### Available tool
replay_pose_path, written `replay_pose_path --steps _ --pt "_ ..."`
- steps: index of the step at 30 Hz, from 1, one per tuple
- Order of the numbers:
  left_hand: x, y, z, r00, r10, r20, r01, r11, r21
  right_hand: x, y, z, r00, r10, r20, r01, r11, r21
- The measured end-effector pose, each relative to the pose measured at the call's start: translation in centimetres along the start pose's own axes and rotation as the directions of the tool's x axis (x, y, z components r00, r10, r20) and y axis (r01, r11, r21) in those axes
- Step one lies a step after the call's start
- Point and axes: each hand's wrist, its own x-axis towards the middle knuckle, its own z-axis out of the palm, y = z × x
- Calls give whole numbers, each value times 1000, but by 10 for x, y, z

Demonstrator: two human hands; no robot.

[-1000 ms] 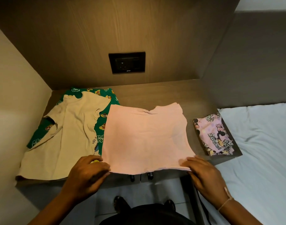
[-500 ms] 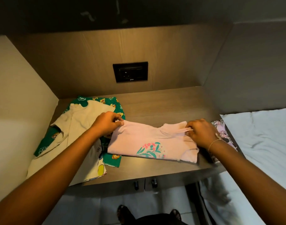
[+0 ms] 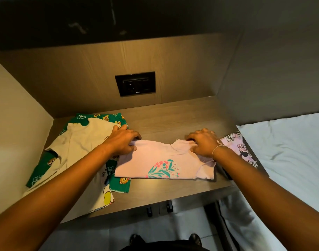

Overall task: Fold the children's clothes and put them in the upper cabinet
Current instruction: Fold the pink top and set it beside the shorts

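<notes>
A pink children's shirt (image 3: 155,156) with a teal and pink flower print lies folded in half on the wooden counter (image 3: 173,118). My left hand (image 3: 121,142) grips its far left corner, and my right hand (image 3: 203,143) grips its far right corner by the neckline. To the left a cream shirt (image 3: 79,142) lies spread over a green cartoon-print garment (image 3: 119,183). A folded pink cartoon-print garment (image 3: 240,147) sits at the counter's right end, partly hidden behind my right wrist.
A black wall socket (image 3: 135,83) is set in the wooden back panel. A dark overhang (image 3: 119,19) runs above the alcove. A bed with a white sheet (image 3: 291,151) adjoins the counter on the right. Cabinet door handles (image 3: 159,208) show below the counter's front edge.
The pink shirt lay flat with both hands at its near hem. Both hands have carried the hem to the far edge, folding it in half so the flower print shows.
</notes>
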Motion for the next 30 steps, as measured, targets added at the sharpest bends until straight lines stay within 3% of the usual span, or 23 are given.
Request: replay_pose_path --steps 4,10,12,15,17,19,21,24,30 --pt "0 0 -4 997 25 -69 -21 998 61 -4 -2 -2 1000 26 4 -27 999 37" --pt "-40 -5 -8 932 123 -341 -139 990 -22 -44 -9 -1 954 -48 -297 62 997 37" --pt "-58 -4 -3 946 175 -274 -190 981 -27 -60 -12 7 962 -91 -257 92 996 -8" --pt "-71 -2 12 981 181 -64 -185 981 -65 -72 -14 16 983 -126 -133 123 992 -31" --pt "-71 -2 14 989 102 -107 -120 978 -174 -72 -12 15 982 -122 -144 126 992 19" --pt "-65 -5 15 980 14 -201 -49 985 -168 -65 -8 10 976 -84 -199 96 994 53" --pt "-57 -7 14 988 -11 -151 2 998 -59 -55 -6 6 980 -61 -189 67 997 30" --pt "-50 -2 14 1000 -9 -4 9 1000 0 -44 -9 2 998 -33 -57 28 996 -79" --pt "-34 -7 -10 993 -32 -115 22 996 -89 -48 -14 14 990 26 -138 -29 999 -22"
